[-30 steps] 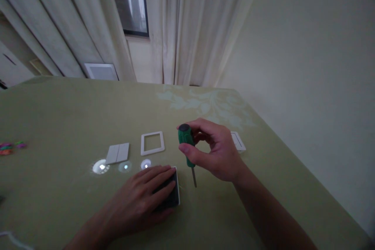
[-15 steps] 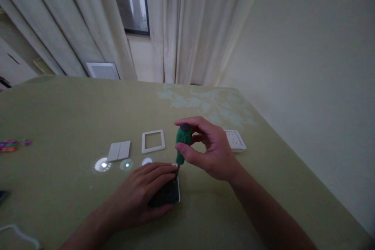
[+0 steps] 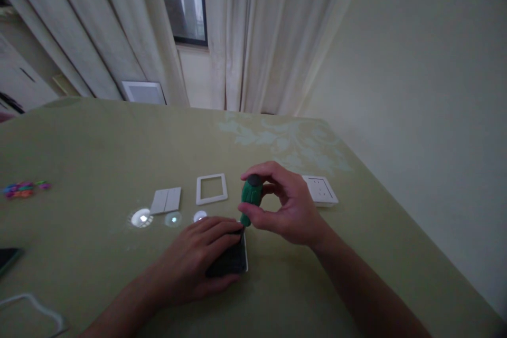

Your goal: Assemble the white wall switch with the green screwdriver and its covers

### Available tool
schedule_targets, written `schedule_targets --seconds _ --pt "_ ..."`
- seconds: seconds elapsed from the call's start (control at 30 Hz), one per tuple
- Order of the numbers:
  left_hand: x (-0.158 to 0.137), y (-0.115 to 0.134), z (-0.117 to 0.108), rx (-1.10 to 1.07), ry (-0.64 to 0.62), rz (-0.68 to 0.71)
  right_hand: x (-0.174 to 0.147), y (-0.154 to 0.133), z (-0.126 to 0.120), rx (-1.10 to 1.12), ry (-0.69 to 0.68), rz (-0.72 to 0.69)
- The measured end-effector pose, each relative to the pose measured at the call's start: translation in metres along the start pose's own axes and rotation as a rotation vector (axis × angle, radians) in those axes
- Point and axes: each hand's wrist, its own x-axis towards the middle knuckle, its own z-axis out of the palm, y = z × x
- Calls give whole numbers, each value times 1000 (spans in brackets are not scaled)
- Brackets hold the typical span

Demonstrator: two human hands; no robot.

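Observation:
Between the thumb and fingers of my right hand (image 3: pixel 291 206) is a small screwdriver (image 3: pixel 251 195) with a green handle and dark end cap. Its shaft points down at the upper right part of a black square plate with a white edge (image 3: pixel 229 261), which looks like the back of a wall switch. The tip is hidden beside my left fingers. My left hand (image 3: pixel 202 253) grips this plate on the table, fingers across its top and thumb along the near edge. Just beyond lie a white square frame (image 3: pixel 199 190) and a white two-key switch panel (image 3: pixel 166 200).
A white wall socket (image 3: pixel 320 191) lies behind my right hand. At the left are colourful small pieces (image 3: pixel 24 189), a dark flat object (image 3: pixel 8 259) and a white cable (image 3: pixel 34 301). The green table (image 3: pixel 119 142) meets a wall at the right; curtains hang behind it.
The view has shifted slightly, so things on the table appear a little further right. Both hands keep their hold, and the screwdriver stays at the plate.

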Motion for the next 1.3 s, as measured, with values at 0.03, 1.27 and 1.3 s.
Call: schedule_targets --seconds 0.03,1.27,1.3 --pt "0 0 0 -3 3 1 -1 0 0 -38 -11 -56" --pt "8 7 1 -264 37 -120 -11 -37 2 -461 -291 -295" --pt "8 6 1 -257 43 -113 -11 -37 2 -501 -274 -312"
